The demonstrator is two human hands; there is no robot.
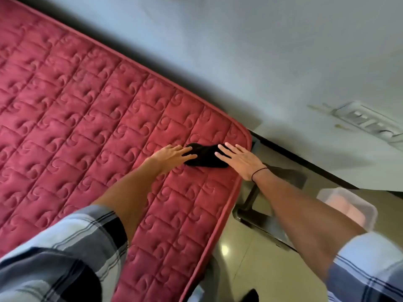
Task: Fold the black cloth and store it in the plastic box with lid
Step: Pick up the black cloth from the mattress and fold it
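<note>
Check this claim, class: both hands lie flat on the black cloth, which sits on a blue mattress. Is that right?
Not quite. The head view shows the left hand and right hand flat on the black cloth, but the mattress is red, not blue.

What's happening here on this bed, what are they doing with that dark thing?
A person is flattening a small black cloth near the corner of a red quilted mattress. The left hand and right hand both lie open, fingers resting on its two ends. A clear plastic box waits down on the floor to the right, past the right arm; nothing black shows in it yet.
</note>
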